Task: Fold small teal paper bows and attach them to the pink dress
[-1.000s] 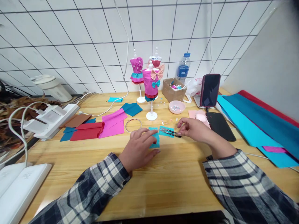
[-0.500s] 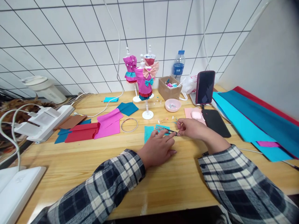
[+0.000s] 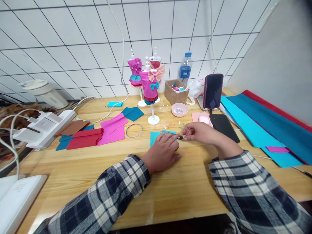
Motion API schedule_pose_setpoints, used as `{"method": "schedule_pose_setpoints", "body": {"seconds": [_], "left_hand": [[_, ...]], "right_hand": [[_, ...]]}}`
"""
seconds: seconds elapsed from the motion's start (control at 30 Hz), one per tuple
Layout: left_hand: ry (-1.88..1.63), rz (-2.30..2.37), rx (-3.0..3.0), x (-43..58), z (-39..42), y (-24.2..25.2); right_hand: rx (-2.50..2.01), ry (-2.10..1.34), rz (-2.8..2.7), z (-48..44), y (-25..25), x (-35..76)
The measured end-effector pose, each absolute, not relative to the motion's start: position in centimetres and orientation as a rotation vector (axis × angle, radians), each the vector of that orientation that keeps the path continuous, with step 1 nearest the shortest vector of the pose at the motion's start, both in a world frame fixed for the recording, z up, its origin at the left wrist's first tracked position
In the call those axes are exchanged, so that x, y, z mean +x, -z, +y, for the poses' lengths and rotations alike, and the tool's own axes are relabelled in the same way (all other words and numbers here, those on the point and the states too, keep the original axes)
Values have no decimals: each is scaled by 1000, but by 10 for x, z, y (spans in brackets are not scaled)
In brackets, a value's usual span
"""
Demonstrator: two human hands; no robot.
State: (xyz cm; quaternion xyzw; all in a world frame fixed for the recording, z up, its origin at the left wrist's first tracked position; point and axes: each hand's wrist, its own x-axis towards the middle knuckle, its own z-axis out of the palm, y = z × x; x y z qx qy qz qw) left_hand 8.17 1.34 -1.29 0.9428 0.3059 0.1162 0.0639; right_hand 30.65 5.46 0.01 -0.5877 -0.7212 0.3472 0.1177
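Observation:
My left hand [image 3: 162, 152] lies palm down on the wooden table [image 3: 170, 191], fingers stretched over a small teal felt piece [image 3: 154, 136] and touching the small metal scissors [image 3: 177, 136]. My right hand [image 3: 200, 133] has its fingers pinched on the handle end of those scissors, just right of the left fingertips. A second teal scrap [image 3: 168, 132] shows above the left fingers. Both arms wear plaid sleeves.
Three small dress forms [image 3: 149, 87] in pink outfits stand behind, beside a cardboard box [image 3: 175, 92], a pink bowl [image 3: 180, 110], a water bottle [image 3: 185, 69] and a propped phone [image 3: 213, 91]. Pink, red and teal felt sheets [image 3: 97, 135] and a wire ring [image 3: 134, 130] lie left; large blue sheets [image 3: 265, 130] right.
My left hand slid right from the left teal piece toward the scissors and now touches them. My right hand stayed pinched at the scissors' end. The view shifted slightly.

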Motion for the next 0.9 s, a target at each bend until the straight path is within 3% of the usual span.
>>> {"method": "schedule_pose_setpoints", "body": {"seconds": [0.63,0.9], "left_hand": [[-275,958,2906,85,10,17],[-294,928,2907,84,11,17]], "right_hand": [[-1921,-748,-2194,54,5,295],[-1785,-894,-2108,56,10,295]]}}
